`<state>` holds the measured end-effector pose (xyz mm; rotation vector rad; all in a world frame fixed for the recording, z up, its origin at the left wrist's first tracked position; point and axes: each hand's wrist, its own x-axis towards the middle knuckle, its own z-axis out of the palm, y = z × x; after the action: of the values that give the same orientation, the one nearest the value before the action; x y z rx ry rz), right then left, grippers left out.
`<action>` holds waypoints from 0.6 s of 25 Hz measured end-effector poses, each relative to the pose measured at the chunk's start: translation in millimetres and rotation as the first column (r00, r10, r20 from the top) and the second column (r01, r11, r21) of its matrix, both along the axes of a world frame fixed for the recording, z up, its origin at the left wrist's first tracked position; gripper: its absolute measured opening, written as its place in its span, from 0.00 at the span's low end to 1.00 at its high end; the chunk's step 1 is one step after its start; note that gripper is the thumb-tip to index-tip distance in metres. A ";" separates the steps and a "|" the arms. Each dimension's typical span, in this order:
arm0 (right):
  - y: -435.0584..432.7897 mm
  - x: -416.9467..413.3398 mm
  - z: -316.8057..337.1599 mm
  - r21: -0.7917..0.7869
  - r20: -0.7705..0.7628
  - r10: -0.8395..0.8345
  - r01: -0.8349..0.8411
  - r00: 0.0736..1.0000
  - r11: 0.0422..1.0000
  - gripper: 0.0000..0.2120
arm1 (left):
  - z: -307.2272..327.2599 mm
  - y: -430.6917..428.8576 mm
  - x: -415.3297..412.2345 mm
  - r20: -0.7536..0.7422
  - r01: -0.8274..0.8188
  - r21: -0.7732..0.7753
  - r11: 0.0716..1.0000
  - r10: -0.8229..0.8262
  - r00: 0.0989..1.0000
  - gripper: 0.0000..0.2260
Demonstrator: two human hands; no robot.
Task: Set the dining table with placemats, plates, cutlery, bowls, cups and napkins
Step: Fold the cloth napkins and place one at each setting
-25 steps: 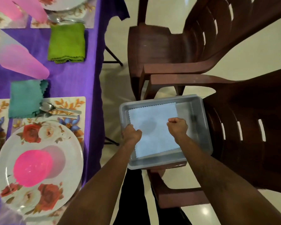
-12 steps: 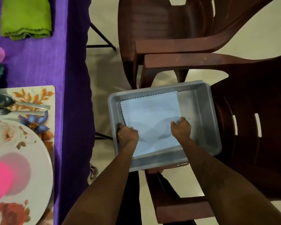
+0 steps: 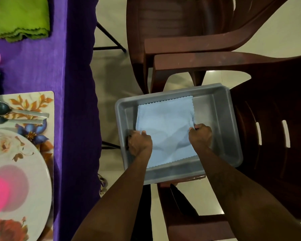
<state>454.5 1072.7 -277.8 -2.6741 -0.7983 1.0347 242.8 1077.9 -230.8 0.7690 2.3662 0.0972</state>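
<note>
My left hand (image 3: pixel 140 142) and right hand (image 3: pixel 200 135) grip the blue napkin (image 3: pixel 165 126) by its side edges, fingers curled, inside the grey tub (image 3: pixel 215 108) on a brown chair (image 3: pixel 268 136). Left: purple tabletop (image 3: pixel 33 66), placemat (image 3: pixel 33 100), plate (image 3: pixel 24 153), green napkin (image 3: pixel 23 18).

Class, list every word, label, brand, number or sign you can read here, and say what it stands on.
None: no text can be read. The placemat and plate carry only flower patterns; the grey tray, blue napkin, green napkin and brown chairs show no lettering.
</note>
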 end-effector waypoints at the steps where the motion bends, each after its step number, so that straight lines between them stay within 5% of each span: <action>1: -0.1 0.7 -0.4 0.014 0.002 -0.013 0.013 1.000 1.000 0.11 | 0.2 -2.2 1.6 0.013 -0.008 0.010 1.000 0.008 1.000 0.21; 5: 0.5 5.6 4.9 0.086 -0.110 -0.099 0.108 0.989 0.990 0.03 | -3.5 -3.1 4.5 -0.037 -0.049 0.012 0.999 0.050 0.998 0.17; 11: -0.7 23.2 34.2 0.155 -0.267 -0.069 0.114 0.961 0.981 0.13 | 21.3 2.8 -0.4 0.112 -0.177 0.064 0.982 0.169 0.979 0.11; 15: -3.1 29.3 74.9 0.282 -0.329 0.117 -0.021 0.937 0.959 0.18 | 57.1 1.5 -20.4 0.266 -0.326 0.134 0.936 0.283 0.921 0.09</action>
<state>483.8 1069.7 -202.9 -2.1670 -0.8923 1.2572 222.4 1079.5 -173.7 0.4288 2.2408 0.5106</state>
